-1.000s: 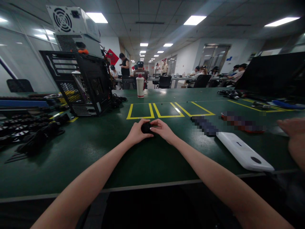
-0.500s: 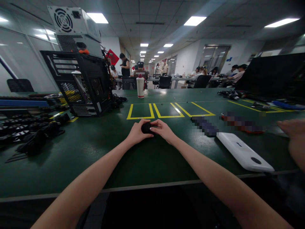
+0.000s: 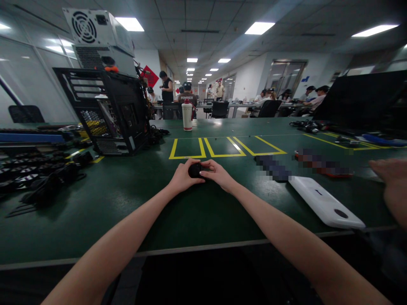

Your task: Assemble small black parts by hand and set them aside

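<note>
A small round black object (image 3: 195,170) is between my two hands, low over the green table (image 3: 203,216); its kind does not show. My left hand (image 3: 183,177) curls around its left side, thumb below and fingers above. From the right, my right hand (image 3: 217,174) pinches its edge with thumb and fingertips. Yellow tape outlines (image 3: 208,156) lie on the tabletop just beyond both hands. Part of the object is hidden behind my fingers.
At left stand a black computer case (image 3: 104,110) with power supplies (image 3: 98,34) on top, and cables (image 3: 47,182). A white cup (image 3: 187,116) stands behind. To the right lie a white oblong device (image 3: 324,201) and blurred phone-like items (image 3: 273,167); another person's hand (image 3: 391,180) is at the edge.
</note>
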### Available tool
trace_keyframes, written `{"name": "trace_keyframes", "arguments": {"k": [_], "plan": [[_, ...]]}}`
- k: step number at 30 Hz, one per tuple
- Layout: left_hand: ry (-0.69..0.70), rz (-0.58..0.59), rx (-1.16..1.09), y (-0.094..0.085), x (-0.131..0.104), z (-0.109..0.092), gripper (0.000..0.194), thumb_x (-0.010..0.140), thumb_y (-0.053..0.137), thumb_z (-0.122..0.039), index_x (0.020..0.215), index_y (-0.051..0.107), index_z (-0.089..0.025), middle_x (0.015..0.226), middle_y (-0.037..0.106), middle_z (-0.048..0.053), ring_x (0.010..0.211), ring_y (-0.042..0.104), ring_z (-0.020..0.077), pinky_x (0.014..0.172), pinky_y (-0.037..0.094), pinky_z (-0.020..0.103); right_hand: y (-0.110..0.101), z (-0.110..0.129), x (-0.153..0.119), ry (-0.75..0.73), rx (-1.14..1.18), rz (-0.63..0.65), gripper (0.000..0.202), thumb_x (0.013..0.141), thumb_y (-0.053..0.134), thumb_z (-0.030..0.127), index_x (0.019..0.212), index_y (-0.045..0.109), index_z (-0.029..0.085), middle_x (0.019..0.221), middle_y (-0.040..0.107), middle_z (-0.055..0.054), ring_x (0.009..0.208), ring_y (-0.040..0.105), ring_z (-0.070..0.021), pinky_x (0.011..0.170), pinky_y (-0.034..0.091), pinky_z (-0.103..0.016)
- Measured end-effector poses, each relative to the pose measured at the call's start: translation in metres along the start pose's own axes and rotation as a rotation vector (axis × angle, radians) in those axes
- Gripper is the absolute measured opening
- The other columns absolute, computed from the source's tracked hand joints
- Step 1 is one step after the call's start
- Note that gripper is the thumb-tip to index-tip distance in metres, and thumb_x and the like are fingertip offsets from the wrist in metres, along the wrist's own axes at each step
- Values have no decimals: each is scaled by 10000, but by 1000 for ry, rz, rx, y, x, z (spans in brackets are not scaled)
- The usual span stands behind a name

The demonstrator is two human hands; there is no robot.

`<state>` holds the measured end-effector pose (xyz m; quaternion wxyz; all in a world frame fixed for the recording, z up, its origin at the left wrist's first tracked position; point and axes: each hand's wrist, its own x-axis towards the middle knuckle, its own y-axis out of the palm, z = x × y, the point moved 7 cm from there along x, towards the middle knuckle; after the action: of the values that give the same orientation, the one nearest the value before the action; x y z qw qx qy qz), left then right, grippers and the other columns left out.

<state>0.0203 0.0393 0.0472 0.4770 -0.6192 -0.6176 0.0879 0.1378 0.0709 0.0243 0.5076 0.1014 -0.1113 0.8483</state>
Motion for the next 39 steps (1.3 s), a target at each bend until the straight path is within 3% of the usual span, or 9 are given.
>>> {"name": "trace_keyframes", "arguments": {"k": [4, 11, 20, 29, 39], "plan": [[14, -3, 0, 0, 0, 0, 609, 562, 692, -405, 1096, 435, -265, 1074, 548, 21, 921, 520, 233, 770, 418, 382, 0, -1, 1, 8, 21, -5, 258, 651, 625, 232, 888, 530, 192, 928, 577, -19, 855, 560, -140, 837, 430, -364], [7, 1, -10, 0, 0, 0, 608, 562, 698, -388, 1096, 438, -260, 1077, 547, 30, 956, 522, 234, 796, 413, 387, 3, 2, 0, 39, 72, 50, 379, 628, 633, 157, 994, 540, 194, 1057, 558, -42, 969, 537, -150, 915, 379, -371], [16, -1, -3, 1, 1, 2, 614, 558, 696, -406, 1093, 437, -253, 1072, 550, 30, 943, 521, 235, 795, 410, 384, -1, 1, 1, 12, 32, -13, 263, 640, 631, 219, 888, 550, 183, 919, 585, -23, 833, 564, -139, 824, 433, -366], [0, 5, -16, 2, 1, 3, 621, 556, 699, -397, 1100, 436, -253, 1056, 558, 39, 947, 530, 240, 788, 418, 388, 3, 1, 1, 39, 90, 31, 372, 601, 642, 132, 954, 536, 181, 1045, 562, -47, 986, 535, -169, 906, 388, -381], [17, -6, -10, 1, 2, 3, 614, 556, 696, -406, 1092, 439, -253, 1061, 555, 32, 953, 523, 235, 802, 412, 385, 0, -1, -1, 31, 32, -18, 268, 651, 620, 218, 896, 513, 197, 938, 560, -15, 814, 565, -131, 822, 435, -371]]}}
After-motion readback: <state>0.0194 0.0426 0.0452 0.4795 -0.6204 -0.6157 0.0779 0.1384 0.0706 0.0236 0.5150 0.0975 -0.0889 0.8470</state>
